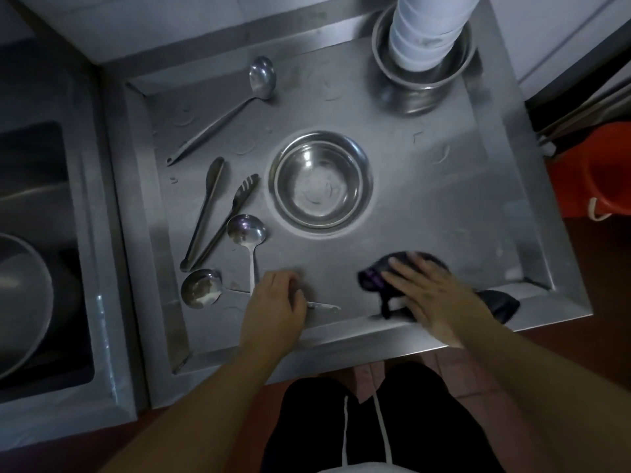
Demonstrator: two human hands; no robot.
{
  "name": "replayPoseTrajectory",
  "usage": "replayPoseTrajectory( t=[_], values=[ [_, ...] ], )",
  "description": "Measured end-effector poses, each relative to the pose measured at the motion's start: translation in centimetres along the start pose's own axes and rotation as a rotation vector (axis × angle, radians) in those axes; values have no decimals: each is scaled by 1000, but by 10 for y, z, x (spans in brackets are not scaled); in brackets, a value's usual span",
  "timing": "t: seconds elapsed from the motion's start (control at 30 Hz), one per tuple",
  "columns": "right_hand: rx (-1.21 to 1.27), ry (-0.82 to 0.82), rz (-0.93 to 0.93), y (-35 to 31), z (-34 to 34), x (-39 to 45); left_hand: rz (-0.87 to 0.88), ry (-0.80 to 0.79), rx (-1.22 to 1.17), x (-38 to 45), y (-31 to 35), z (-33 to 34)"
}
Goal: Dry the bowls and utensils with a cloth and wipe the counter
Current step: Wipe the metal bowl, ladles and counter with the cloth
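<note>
Stainless counter (426, 213) is seen from above: brushed, dull sheen, raised rim all round, faint ring-shaped water marks on the surface.

Right hand (433, 295) is laid flat, fingers spread, palm pressed on a dark crumpled cloth (374, 278) at the near right of the counter. Nothing is pinched; the cloth is just pinned under the palm. A dark tail of it is draped over the front rim.

Left hand (276, 302) is curled loosely over the handle of a ladle lying flat along the near edge. Round bowl of that ladle (201, 288) sticks out to the left, whitish residue inside; handle tip pokes out right of the knuckles. Whether the fingers are actually closed round the handle cannot be told.

A round steel bowl (321, 182) is set upright mid-counter, polished, smeared inside, well apart from both hands.

Left of it, utensils are spread out: a second ladle (246, 230) with its thin handle running toward the left hand, a slotted utensil (239, 199) and a smooth narrow one (208, 199) side by side at a slant, and a long-handled ladle (261, 76) further back.

At the far right corner, a stack of white bowls (426, 35) is stood inside a steel pot (423, 83).

An orange bucket (604, 172) is visible off the counter's right side; a sink basin (41, 233) at left.
</note>
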State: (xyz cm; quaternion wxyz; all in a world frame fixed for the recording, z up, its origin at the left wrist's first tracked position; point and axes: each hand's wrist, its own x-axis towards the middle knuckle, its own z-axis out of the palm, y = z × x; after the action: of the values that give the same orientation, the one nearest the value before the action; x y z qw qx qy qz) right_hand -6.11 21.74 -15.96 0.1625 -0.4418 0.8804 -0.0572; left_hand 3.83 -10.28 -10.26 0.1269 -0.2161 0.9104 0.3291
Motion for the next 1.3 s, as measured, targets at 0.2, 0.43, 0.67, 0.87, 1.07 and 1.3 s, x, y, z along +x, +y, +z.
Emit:
replayPoseTrajectory(
  t=[0.2,0.43,0.67,0.87,1.07,1.3],
  values=[
    [336,164,1046,33,-18,16,17,-12,38,20,8,-9],
    [156,-11,176,-42,3,34,34,-11,74,36,21,-4],
    [73,-7,151,29,-5,-22,95,-28,193,59,43,8],
    [64,43,597,102,-24,-13,117,-11,262,77,63,22],
    [139,261,730,122,-52,107,74,2,201,83,88,39],
    [-7,185,-3,87,-25,106,28,57,137,104,113,31]
  ],
)
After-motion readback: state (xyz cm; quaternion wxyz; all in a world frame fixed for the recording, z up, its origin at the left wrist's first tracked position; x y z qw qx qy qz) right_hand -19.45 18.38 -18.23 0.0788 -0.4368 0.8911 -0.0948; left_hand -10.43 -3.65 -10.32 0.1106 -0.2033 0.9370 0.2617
